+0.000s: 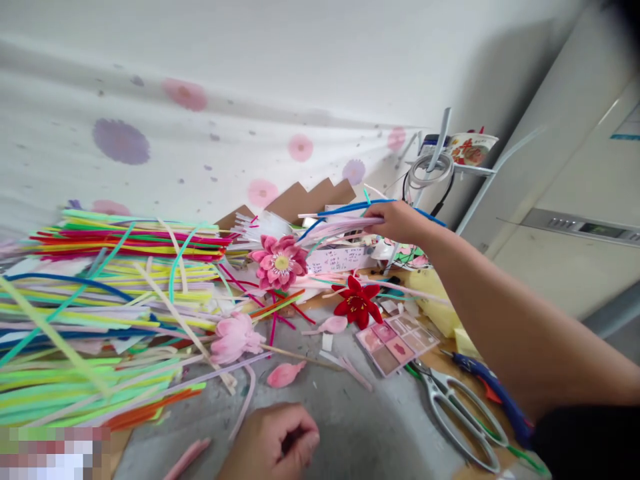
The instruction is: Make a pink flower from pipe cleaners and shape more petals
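My right hand [399, 222] reaches to the back of the table, its fingers closed on pale lilac pipe cleaners [345, 225]. Blue pipe cleaners [357, 207] lie against the same bunch. Low in the picture, my left hand [280, 440] is loosely curled, with nothing visible in it. Just beyond it lie a pink fuzzy petal [286, 375] and a light pink flower head [237, 339] on a stick. A deeper pink flower [280, 262] and a red flower [357, 301] sit farther back.
Heaps of coloured pipe cleaners [135, 240] cover the left side. At right lie a makeup palette [397, 343], scissors [463, 410] and a blue-handled tool [493, 390]. Brown cardboard [305, 200] leans at the back, near a rack holding a paper bowl [473, 148].
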The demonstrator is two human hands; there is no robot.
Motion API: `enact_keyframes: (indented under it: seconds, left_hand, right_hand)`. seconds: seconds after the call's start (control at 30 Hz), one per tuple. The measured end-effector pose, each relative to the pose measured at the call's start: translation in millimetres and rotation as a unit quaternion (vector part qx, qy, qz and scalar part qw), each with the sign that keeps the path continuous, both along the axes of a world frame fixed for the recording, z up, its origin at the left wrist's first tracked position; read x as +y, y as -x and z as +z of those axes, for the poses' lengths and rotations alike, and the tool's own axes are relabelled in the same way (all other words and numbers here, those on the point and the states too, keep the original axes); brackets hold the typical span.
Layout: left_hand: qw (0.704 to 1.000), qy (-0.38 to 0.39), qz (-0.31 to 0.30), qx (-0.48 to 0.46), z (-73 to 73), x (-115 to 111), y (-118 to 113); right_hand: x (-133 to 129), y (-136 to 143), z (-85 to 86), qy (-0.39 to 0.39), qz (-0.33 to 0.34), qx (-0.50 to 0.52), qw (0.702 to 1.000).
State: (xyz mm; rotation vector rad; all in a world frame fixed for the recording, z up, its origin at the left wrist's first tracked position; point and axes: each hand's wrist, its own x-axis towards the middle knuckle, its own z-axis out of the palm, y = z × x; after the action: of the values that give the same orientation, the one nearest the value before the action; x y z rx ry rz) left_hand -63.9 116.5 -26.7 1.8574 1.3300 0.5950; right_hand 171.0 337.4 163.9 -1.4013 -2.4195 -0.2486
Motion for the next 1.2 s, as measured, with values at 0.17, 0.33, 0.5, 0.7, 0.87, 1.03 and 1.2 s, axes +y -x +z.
enact_keyframes:
  seconds: [0.17, 0.33, 0.5, 0.7, 0.87, 1.03, 1.2]
  left_hand:
    - [0.999, -0.029, -0.009, 0.031, 1.9, -1, -1]
    - [0.999, -0.028, -0.011, 0.042, 4.2, -3, -2]
    - [0.998, -0.039, -0.012, 0.036, 5.4, -6, -3]
    - [0.998, -0.045, -0.019, 0.041, 2.6, -8, -3]
    - [0.997, -0.046, -0.034, 0.052, 0.8, -6, -2]
    - [0.996, -0.040, -0.033, 0.070, -1.2, -1, -2]
    - [0.996, -0.040, -0.036, 0.074, -6.2, 0, 0]
  right_hand:
    - [-20, 17, 12.2, -0.089, 0.007, -0.033, 0.995]
    - [-15, 5, 9.6, -0.050, -0.029, -0.009, 0.998]
    - [-37, -26, 5.5, -0.025, -0.029, 0.052, 0.998]
    - [-50, -60, 8.1, 0.023, -0.001, 0.123, 0.992]
    - [-31, -35, -34.8, 0.125, 0.052, 0.013, 0.991]
    - [-1, -10, -97.8, 0.140, 0.070, -0.107, 0.982]
    - [10, -17, -110.3, 0.092, 0.076, -0.125, 0.985]
